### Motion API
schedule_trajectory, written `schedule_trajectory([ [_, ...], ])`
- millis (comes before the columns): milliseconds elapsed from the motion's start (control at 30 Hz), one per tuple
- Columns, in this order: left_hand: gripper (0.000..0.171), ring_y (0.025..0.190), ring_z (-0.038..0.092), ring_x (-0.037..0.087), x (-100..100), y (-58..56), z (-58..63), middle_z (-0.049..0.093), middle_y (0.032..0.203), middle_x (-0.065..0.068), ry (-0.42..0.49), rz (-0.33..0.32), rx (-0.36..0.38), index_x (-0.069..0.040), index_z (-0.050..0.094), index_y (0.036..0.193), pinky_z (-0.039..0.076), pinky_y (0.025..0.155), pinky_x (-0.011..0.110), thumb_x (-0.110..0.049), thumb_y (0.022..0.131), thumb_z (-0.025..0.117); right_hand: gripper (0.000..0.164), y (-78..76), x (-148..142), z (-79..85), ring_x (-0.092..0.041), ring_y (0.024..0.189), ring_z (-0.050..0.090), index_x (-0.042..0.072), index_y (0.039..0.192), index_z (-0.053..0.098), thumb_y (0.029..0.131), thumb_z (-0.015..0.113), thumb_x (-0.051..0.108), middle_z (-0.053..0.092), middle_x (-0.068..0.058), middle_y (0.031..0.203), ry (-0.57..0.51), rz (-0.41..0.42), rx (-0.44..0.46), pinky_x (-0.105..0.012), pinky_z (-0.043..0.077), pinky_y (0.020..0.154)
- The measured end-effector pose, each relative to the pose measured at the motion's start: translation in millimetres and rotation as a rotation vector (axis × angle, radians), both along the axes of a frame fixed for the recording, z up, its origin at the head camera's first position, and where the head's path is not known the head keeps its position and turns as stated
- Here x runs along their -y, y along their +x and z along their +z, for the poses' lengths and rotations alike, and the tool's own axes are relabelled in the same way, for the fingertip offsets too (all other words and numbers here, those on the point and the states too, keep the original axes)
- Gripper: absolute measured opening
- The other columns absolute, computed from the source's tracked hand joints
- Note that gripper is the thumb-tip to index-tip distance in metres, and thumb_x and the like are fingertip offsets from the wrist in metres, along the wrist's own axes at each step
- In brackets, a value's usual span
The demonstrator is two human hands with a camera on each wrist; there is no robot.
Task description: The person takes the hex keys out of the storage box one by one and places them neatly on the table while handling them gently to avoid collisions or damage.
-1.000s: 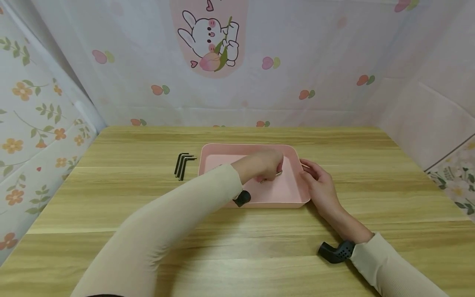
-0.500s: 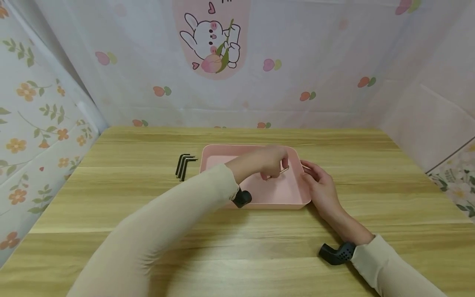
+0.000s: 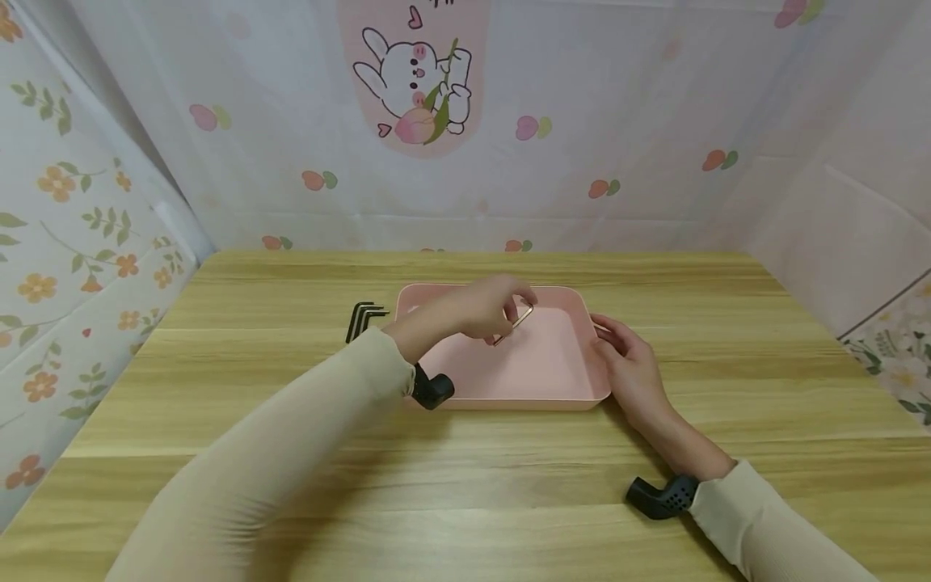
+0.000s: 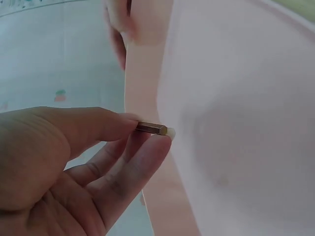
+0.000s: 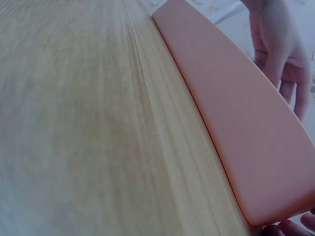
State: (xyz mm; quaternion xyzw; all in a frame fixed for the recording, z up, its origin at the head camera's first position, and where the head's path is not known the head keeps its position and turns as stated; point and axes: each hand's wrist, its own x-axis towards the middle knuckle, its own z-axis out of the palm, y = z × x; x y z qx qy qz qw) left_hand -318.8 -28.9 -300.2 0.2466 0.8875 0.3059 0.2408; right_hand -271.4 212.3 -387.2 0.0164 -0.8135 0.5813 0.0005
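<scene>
A shiny L-shaped hex key (image 3: 522, 316) is pinched in my left hand (image 3: 486, 307), above the inside of a shallow pink tray (image 3: 538, 368). In the left wrist view, the six-sided end of the hex key (image 4: 153, 128) pokes out between thumb and fingers. My right hand (image 3: 634, 372) holds the right side of the tray, its thumb at the rim and the other fingers along the outer wall. The right wrist view shows the outer wall of the tray (image 5: 236, 113) with fingertips at its near corner; my left hand (image 5: 280, 49) appears beyond it.
Several black hex keys (image 3: 361, 319) lie side by side left of the tray, partly behind my left sleeve. The wooden table (image 3: 494, 485) ends at a patterned curtain (image 3: 567, 178) at the back. Black wrist devices hang from both wrists.
My left hand has risen and shifted left over the tray with the hex key, whose long part now tilts more steeply. The right hand stays at the tray's side.
</scene>
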Motion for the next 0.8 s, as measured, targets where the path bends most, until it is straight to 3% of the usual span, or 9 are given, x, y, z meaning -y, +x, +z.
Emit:
schedule_trajectory([
  [133,0.057,0.067,0.06,0.018,12.3,1.5,0.7,0.062,0.114,0.016,0.014,0.006,0.01,-0.008,0.046,0.149,0.06,0.072,0.034,0.008,0.095,0.057,0.047,-0.7,-0.8,-0.3,-0.028,0.138,0.048,0.007,0.153,0.042,0.107,0.046,0.016,0.049,-0.022,0.15,0.0,0.001,0.004,-0.002,0.045,0.088],
  [267,0.056,0.073,0.065,0.022,24.1,4.0,-0.4,0.062,0.116,0.02,0.05,0.02,0.023,-0.007,0.046,0.148,0.062,0.081,0.04,0.008,0.095,0.056,0.048,-1.8,-0.9,-0.9,-0.026,0.138,0.048,0.008,0.154,0.041,0.107,0.046,0.017,0.049,-0.021,0.151,0.005,0.004,0.009,-0.002,0.045,0.088],
  [367,0.057,0.074,0.067,0.025,33.0,4.5,-4.3,0.063,0.113,0.021,0.079,0.032,0.006,-0.006,0.048,0.147,0.06,0.075,0.036,0.009,0.093,0.054,0.048,-1.9,-0.9,-1.0,-0.024,0.137,0.048,0.008,0.154,0.042,0.107,0.047,0.017,0.049,-0.021,0.151,0.004,0.004,0.012,-0.002,0.045,0.089],
  [533,0.06,0.075,0.068,0.023,47.2,4.7,-10.3,0.067,0.111,0.018,0.105,0.072,-0.035,-0.01,0.051,0.147,0.048,0.064,0.023,0.007,0.09,0.053,0.047,-1.6,-1.1,-1.1,-0.018,0.132,0.052,0.008,0.153,0.043,0.107,0.047,0.017,0.05,-0.021,0.149,0.009,0.001,0.001,-0.002,0.045,0.089],
  [700,0.055,0.076,0.069,0.03,59.1,5.2,-13.7,0.062,0.098,0.011,0.167,0.121,-0.062,-0.012,0.055,0.143,0.047,0.06,0.025,0.004,0.091,0.056,0.047,-2.3,-1.7,-1.7,-0.017,0.13,0.053,0.008,0.153,0.043,0.107,0.047,0.017,0.051,-0.02,0.148,0.017,-0.004,-0.004,-0.003,0.046,0.088],
  [800,0.052,0.077,0.068,0.034,65.6,5.6,-15.9,0.059,0.093,0.01,0.236,0.158,-0.069,-0.012,0.059,0.141,0.056,0.065,0.032,0.004,0.091,0.06,0.047,-2.1,-1.9,-1.3,-0.023,0.134,0.051,0.008,0.153,0.042,0.107,0.047,0.018,0.05,-0.021,0.149,0.01,0.002,0.002,-0.003,0.046,0.088],
])
